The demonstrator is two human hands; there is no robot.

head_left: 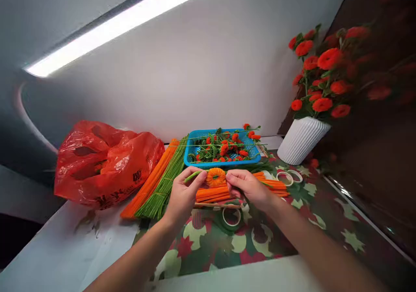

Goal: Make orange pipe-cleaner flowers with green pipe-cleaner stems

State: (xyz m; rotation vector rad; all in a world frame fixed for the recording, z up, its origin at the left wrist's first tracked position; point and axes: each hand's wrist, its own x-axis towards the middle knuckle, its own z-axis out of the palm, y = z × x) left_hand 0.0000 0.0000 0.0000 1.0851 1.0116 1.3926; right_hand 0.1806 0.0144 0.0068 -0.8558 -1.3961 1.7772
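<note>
Between my hands is an orange pipe-cleaner flower (216,177), a looped ring with a small gap in its middle. My left hand (185,190) pinches its left side, and a green pipe-cleaner stem (191,177) pokes out past the thumb and finger. On the other side, my right hand (245,186) grips the flower's right edge between thumb and fingertips. Beneath the hands lie loose orange pipe cleaners (211,193). A roll of green tape (231,218) rests on the patterned cloth just below them.
Behind the hands, a blue basket (186,155) holds small orange flowers with green leaves. Bundles of green pipe cleaners (162,188) and orange pipe cleaners (152,175) lie left, beside a red plastic bag (107,166). Right stand tape rolls (294,176) and a white vase (302,140) of orange flowers.
</note>
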